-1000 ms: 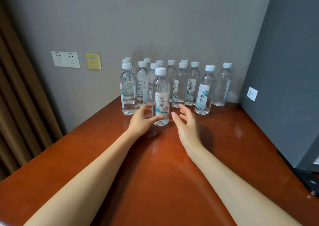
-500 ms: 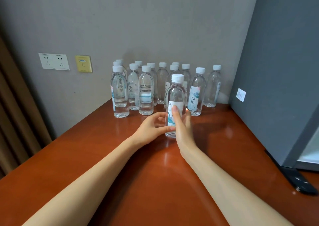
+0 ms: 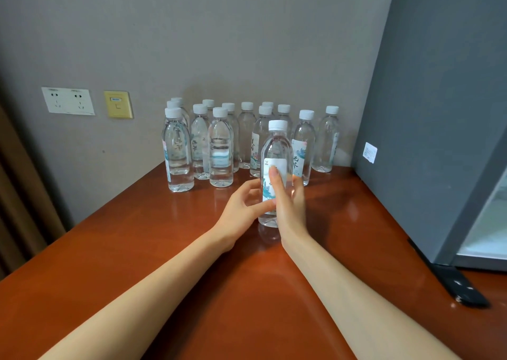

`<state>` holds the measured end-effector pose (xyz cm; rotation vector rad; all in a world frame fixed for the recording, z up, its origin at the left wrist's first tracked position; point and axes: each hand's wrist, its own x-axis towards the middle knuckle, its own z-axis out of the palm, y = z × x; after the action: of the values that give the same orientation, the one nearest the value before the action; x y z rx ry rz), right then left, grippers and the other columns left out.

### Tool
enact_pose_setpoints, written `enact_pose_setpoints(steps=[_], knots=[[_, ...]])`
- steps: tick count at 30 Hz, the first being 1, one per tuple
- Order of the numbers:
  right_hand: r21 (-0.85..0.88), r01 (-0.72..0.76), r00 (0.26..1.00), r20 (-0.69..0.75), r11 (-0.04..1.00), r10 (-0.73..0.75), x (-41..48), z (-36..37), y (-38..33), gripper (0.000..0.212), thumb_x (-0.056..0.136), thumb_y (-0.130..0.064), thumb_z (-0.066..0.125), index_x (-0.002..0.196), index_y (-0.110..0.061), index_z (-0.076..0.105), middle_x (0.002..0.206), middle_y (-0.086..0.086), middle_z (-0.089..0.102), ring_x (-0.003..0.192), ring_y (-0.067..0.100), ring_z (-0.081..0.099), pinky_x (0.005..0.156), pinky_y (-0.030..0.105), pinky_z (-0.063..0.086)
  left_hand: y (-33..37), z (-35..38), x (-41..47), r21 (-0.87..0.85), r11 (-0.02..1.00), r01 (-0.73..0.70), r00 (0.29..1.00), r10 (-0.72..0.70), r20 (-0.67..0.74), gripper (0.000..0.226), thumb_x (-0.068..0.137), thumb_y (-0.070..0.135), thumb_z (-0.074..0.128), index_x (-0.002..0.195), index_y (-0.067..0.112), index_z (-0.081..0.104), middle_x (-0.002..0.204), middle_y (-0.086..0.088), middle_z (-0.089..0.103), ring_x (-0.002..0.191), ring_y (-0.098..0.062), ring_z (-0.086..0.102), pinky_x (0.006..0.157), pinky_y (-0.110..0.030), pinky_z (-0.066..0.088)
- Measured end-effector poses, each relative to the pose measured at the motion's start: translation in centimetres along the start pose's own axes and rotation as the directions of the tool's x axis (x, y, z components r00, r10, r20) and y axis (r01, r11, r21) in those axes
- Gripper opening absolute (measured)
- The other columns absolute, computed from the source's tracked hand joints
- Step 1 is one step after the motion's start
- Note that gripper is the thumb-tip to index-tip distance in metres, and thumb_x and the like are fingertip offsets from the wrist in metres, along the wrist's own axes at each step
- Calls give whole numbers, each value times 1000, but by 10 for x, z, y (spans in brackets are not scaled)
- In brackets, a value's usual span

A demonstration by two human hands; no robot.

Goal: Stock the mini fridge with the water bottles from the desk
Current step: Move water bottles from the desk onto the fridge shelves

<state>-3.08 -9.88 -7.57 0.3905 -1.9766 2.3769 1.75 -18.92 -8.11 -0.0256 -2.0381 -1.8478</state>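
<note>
One clear water bottle (image 3: 275, 151) with a white cap and a white-and-teal label stands on the red-brown desk (image 3: 164, 249), in front of the others. My left hand (image 3: 242, 207) holds its lower part from the left, and my right hand (image 3: 288, 200) wraps it from the right, thumb on the label. Behind it, several more water bottles (image 3: 219, 148) stand in rows against the grey wall. The grey mini fridge (image 3: 428, 112) stands at the right, its door edge partly in view.
A black flat object (image 3: 458, 288) lies on the desk by the fridge's front corner. White sockets (image 3: 68, 101) and a yellow wall plate (image 3: 118, 104) sit on the wall at left. A brown curtain (image 3: 19, 208) hangs at the far left.
The front bottle was pulled out of the group toward me and to the right. My right hand closed onto it beside the left hand. The view shifted right, showing more of the fridge.
</note>
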Motion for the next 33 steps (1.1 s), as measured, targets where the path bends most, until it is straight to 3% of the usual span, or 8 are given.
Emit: enact_pose_setpoints(steps=[5,9,15,21,25,28,30,33], knots=[[-3,26,1000,9,1000,-26,3,-3,3,53,77,-60,68,114,-23,57,100,-5,70,93,12,68,92,41,54,-3,-2,0,-23,1000,6,1000,-6,7,40,81,16,76,118,18,61,109,-12,70,103,-24,67,93,-35,52],[9,37,999,3,999,-37,5,-2,4,54,74,-61,67,113,-24,59,102,-7,71,94,11,68,92,40,54,-3,-1,1,-17,1000,-4,1000,5,18,37,86,14,71,120,19,59,109,-14,69,102,-23,67,89,-29,53],[26,29,999,32,999,-30,2,-5,2,39,85,-48,68,111,-20,58,99,-7,70,92,10,68,93,40,53,1,-1,-2,4,1000,-4,1000,4,21,40,86,14,70,124,17,57,109,-13,68,98,-18,68,80,-20,52],[-25,2,996,95,1000,0,-8,-12,-2,41,84,-54,66,107,-21,58,103,-4,68,95,11,66,96,41,52,6,2,-17,6,1000,-1,1000,1,-10,47,83,15,74,127,18,56,112,-14,68,104,-20,66,77,-14,51],[-71,-26,990,133,997,35,-23,-16,-8,62,61,-76,62,100,-27,62,103,-4,70,96,12,67,93,37,53,12,6,-33,13,1000,6,999,-5,-44,50,82,13,75,128,16,56,111,-14,68,96,-13,66,74,-11,49],[-24,-19,989,149,1000,23,-35,-22,-11,39,82,-58,65,102,-25,63,104,0,71,93,11,69,89,34,55,17,9,-45,17,1000,20,997,-19,-71,51,80,15,76,127,15,57,107,-12,68,90,-9,66,73,-12,49],[3,-3,991,136,1000,3,-43,-24,-14,40,83,-55,65,103,-20,63,105,4,71,91,14,70,88,35,56,21,12,-54,13,1000,20,996,-19,-82,49,80,14,77,125,14,58,101,-8,68,85,-7,67,72,-12,49],[-5,1,991,131,1000,-1,-55,-24,-18,56,64,-74,62,96,-28,64,102,1,71,92,15,70,89,39,55,27,16,-69,-5,1000,11,996,-11,-87,43,81,13,76,121,16,60,93,-1,68,80,-3,67,70,-12,49]])
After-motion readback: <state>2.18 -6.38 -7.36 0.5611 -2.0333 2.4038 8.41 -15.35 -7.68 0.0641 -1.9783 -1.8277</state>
